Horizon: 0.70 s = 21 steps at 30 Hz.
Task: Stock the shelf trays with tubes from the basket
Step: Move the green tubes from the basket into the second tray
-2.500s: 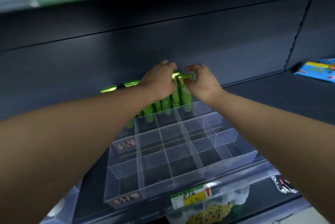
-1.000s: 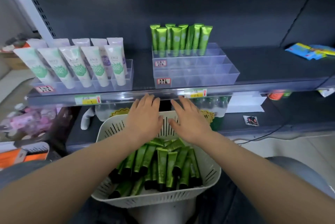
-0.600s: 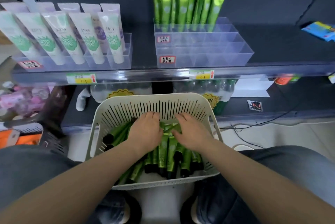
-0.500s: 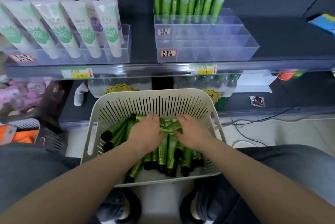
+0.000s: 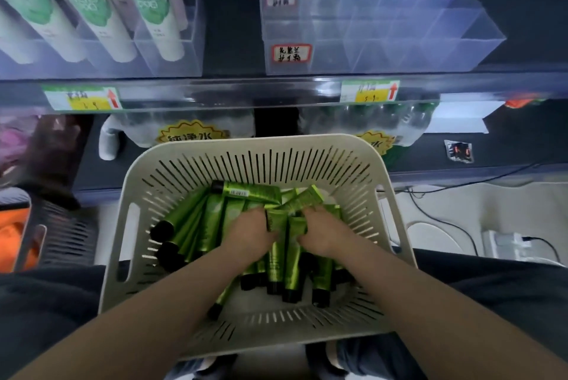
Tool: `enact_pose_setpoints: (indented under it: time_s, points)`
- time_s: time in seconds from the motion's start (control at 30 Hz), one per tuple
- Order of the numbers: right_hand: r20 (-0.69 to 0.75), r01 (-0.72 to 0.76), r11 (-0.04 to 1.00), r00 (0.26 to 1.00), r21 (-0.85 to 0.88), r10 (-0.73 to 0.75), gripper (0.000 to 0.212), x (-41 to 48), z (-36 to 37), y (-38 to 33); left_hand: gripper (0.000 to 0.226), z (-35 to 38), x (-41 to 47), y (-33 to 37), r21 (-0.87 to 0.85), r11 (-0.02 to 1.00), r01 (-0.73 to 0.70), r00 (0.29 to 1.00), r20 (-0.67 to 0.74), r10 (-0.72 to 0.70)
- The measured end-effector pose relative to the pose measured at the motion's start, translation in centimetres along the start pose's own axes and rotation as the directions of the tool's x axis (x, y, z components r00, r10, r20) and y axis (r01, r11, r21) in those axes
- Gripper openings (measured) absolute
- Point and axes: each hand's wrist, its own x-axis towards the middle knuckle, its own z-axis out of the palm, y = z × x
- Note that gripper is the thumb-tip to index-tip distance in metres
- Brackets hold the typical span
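Left hand (image 5: 250,236), right hand (image 5: 322,233) grip tubes (image 5: 212,220) (curled).

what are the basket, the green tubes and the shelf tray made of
Basket: cream matte moulded plastic, judging by its slotted walls. Tubes: glossy green with a metallic sheen, probably laminated plastic; black caps look like hard plastic. Tray: clear rigid plastic, perhaps acrylic; see-through.

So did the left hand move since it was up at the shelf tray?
Yes. The left hand has come down from the clear shelf tray into the basket, where it grips green tubes.
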Motion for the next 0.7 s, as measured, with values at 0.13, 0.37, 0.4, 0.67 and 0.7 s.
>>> enact_pose_setpoints:
  time_s: [0.13, 0.37, 0.4, 0.67, 0.7]
  points:
    - [0.011, 0.000, 1.000, 1.000, -0.022, 0.000, 0.050, 1.3, 0.1, 0.2, 0.013, 0.6, 1.4, -0.7, -0.052, 0.995, 0.080, 0.997, -0.018, -0.081]
    - [0.000, 0.016, 0.988, 1.000, -0.155, -0.016, 0.037, 2.3, 0.7, 0.0, 0.023, 1.2, 2.6, -0.5, -0.145, 0.979, 0.142, 0.989, -0.012, -0.145]
    - [-0.011, 0.018, 0.984, 1.000, -0.175, -0.020, 0.041, 2.4, 0.7, 0.1, 0.023, 1.3, 2.7, -0.5, -0.150, 0.978, 0.144, 0.989, -0.016, -0.148]
    - [-0.061, 0.017, 0.988, 0.998, -0.151, -0.026, 0.047, 2.7, 1.2, 0.0, 0.024, 1.5, 2.6, -0.5, -0.243, 0.953, 0.180, 0.983, 0.025, -0.179]
    - [-0.067, 0.017, 0.991, 0.997, -0.129, -0.026, 0.046, 2.6, 1.2, -0.1, 0.025, 1.4, 2.6, -0.5, -0.253, 0.950, 0.185, 0.983, 0.029, -0.184]
